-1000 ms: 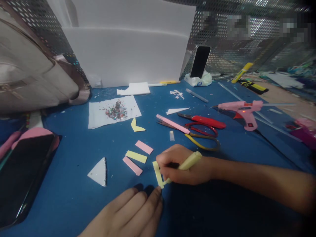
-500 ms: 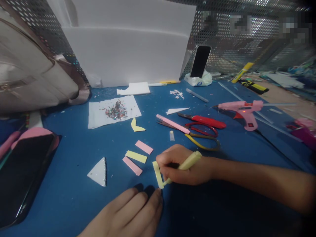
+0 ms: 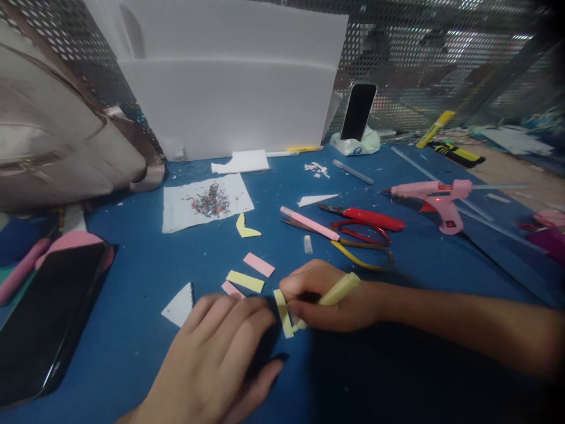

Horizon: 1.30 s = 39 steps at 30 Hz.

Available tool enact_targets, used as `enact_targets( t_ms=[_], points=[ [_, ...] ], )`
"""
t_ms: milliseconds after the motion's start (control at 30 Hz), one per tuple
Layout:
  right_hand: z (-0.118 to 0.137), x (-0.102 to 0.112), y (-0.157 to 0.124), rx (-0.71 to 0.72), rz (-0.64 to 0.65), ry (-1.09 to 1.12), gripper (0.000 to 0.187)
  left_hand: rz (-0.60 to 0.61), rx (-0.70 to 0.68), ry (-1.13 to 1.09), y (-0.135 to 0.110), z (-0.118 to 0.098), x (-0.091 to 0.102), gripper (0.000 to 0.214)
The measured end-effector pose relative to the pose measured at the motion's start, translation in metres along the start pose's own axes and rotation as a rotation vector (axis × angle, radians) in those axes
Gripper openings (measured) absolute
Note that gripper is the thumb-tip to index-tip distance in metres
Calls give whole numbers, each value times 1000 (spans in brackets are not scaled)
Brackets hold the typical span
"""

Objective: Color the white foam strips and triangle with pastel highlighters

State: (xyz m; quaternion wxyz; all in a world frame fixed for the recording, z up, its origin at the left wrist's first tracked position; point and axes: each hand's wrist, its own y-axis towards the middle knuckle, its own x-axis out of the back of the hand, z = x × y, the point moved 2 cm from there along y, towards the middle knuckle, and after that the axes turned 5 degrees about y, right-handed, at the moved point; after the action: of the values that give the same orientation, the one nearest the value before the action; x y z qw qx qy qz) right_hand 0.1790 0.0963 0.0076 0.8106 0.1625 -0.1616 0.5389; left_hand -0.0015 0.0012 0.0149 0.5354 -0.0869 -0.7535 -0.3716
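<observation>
In my right hand is a pale yellow marker, its tip down beside a yellow strip on the blue table. My left hand hovers just left of that strip, thumb apart from its bent fingers, holding nothing. It partly hides a pink strip and the edge of a white triangular piece. Beyond it lie another yellow strip and a second pink strip. A small clear cap sits above my right hand.
Scissors, a pink marker and a red-handled knife lie past my right hand. A pink glue gun is farther right. Phones lie at left and stand at back. Glitter covers a white sheet.
My left hand has lifted off the lower end of the yellow strip and moved up and left, its thumb now showing. My right hand with the marker has barely moved.
</observation>
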Motion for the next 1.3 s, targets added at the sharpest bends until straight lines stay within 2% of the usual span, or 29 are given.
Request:
enact_targets(
  t_ms=[133, 333, 467, 633, 767, 900, 1100, 1300],
  points=[
    [-1, 0, -1, 14, -21, 26, 32, 128, 121, 2, 4, 7, -1, 57],
    [5, 4, 0, 75, -101, 208, 28, 186, 163, 107, 7, 5, -9, 79],
    [11, 6, 1, 26, -168, 299, 27, 183, 167, 107, 9, 4, -11, 85],
    [10, 4, 1, -3, -189, 274, 27, 193, 197, 83, 8, 5, -14, 92],
    [8, 0, 0, 68, -158, 137, 26, 189, 203, 63, 7, 5, -15, 94],
    [5, -3, 0, 38, -107, 8, 25, 183, 204, 56, 7, 5, -16, 95],
    [4, -4, 1, -18, -133, -29, 23, 191, 214, 43, 8, 5, -16, 92],
    [1, -5, 0, 13, -88, -63, 25, 203, 217, 29, 7, 4, -16, 90]
  ],
)
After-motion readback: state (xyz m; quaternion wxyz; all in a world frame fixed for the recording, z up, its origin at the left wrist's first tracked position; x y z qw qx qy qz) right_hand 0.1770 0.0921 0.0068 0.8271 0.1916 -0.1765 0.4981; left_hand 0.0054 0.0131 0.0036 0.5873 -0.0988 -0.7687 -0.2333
